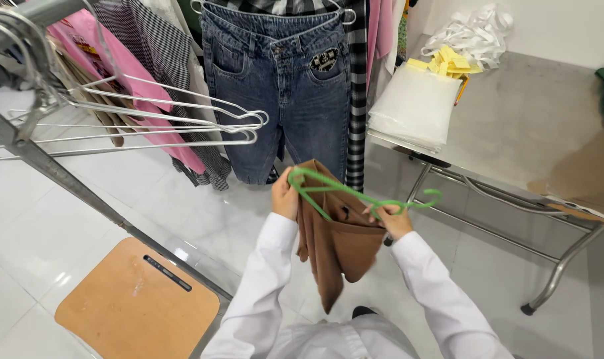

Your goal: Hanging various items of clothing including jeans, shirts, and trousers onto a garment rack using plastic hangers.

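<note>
I'm clenching my left hand (285,196) on one end of the green hanger (355,193) and the brown garment (335,239) under it, while my right hand (392,219) is pinching the hanger near its hook. The garment is drooping between both grips; I judge keeping the hanger level is helping the cloth sit evenly.

Hanging jeans (285,86) close ahead

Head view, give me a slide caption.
Both hands, left and right, fit a green hanger into a brown garment beside hanging jeans.
</note>
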